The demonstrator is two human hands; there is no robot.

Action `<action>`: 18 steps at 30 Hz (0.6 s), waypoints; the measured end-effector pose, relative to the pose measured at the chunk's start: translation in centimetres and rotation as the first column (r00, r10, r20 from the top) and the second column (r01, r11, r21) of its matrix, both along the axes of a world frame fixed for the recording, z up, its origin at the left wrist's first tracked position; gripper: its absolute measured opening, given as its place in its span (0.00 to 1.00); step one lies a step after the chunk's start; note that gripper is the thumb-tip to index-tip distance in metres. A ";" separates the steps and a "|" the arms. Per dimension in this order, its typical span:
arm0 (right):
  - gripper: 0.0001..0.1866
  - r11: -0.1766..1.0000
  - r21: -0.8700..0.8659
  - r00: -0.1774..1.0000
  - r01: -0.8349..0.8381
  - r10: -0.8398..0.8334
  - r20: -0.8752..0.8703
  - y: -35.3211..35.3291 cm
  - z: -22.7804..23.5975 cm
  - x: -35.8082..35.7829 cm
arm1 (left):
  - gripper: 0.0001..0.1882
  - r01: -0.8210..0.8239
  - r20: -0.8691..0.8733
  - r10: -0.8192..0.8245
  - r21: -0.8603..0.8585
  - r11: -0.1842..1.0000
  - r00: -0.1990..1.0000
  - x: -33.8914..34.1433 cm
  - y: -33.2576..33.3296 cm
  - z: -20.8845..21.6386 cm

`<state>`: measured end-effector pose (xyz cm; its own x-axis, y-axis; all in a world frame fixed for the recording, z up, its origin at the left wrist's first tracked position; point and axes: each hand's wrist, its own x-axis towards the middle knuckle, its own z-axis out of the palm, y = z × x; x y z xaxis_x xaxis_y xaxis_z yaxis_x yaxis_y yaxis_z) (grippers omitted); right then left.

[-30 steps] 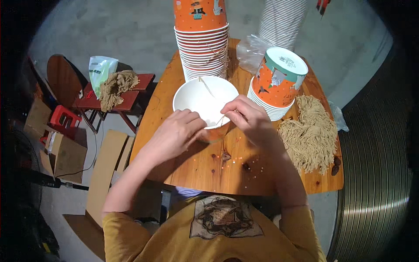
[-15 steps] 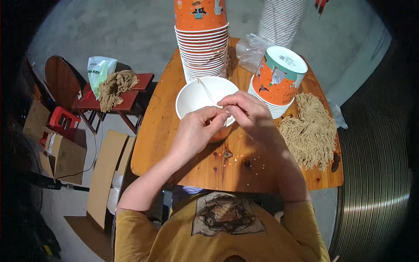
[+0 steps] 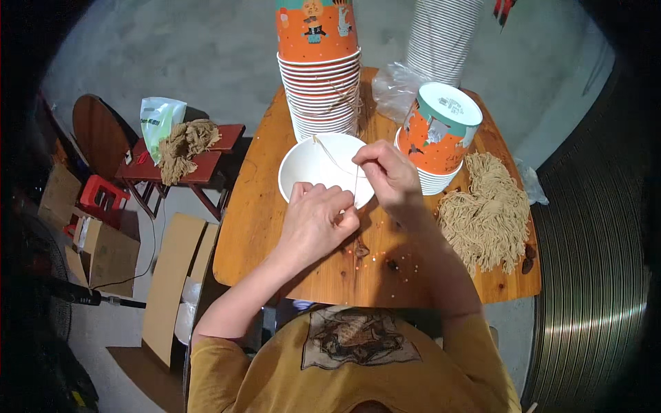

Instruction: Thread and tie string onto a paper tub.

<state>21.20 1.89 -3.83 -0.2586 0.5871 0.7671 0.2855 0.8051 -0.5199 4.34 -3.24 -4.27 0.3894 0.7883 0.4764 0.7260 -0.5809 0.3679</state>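
Observation:
A white-lined paper bucket [image 3: 296, 168] stands at the middle of the table with its mouth up. A pale string [image 3: 322, 146] hangs from its far rim and runs across the mouth. My left hand [image 3: 310, 224] is closed over the bucket's near rim, fingers inside and thumb outside. Just above the right side of the rim, my right hand [image 3: 391, 177] pinches the string. A thin taut length of it runs down to the rim beside my left fingertips. My left hand hides where the string meets the rim.
A tall stack of orange buckets [image 3: 320, 89] stands behind. At right are upturned buckets [image 3: 441, 131], a plastic bag [image 3: 399, 89] and a pile of beige strings [image 3: 485, 213]. Small paper dots [image 3: 392, 265] lie near the wooden table's [image 3: 241, 241] front. Left stands a red bench [image 3: 182, 172].
My right hand has risen a little, away from the left, drawing the string taut. The left hand has shifted down onto the near rim. The whole view has shifted slightly.

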 end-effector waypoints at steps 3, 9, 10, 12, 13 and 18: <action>0.06 0.983 -0.184 0.995 -0.020 0.002 -0.099 -0.1 0.6 0.4 | 0.07 0.120 -0.111 -0.100 0.186 0.975 0.989 -1.1 -0.3 -0.7; 0.06 0.884 -0.404 0.950 -0.234 0.118 -0.290 0.7 3.6 3.8 | 0.09 0.111 0.070 -0.108 -0.036 0.993 0.992 -7.0 2.6 2.8; 0.06 0.814 -0.470 0.900 -0.342 0.140 -0.413 0.6 4.0 4.2 | 0.11 0.200 0.386 -0.109 -0.204 0.958 0.916 -7.4 3.5 3.8; 0.07 0.633 -0.317 0.637 -0.706 0.370 -0.677 1.9 4.2 5.1 | 0.13 0.385 0.663 -0.187 -0.165 0.908 0.725 -8.0 5.1 6.5; 0.07 0.550 -0.202 0.484 -0.810 0.433 -0.760 2.5 4.4 4.9 | 0.11 0.409 0.670 -0.237 -0.109 0.906 0.704 -8.6 6.9 7.2; 0.28 0.764 -0.149 0.687 -0.628 0.455 -0.566 5.0 10.3 3.6 | 0.13 0.394 0.757 -0.144 -0.160 0.905 0.637 -7.9 13.9 15.1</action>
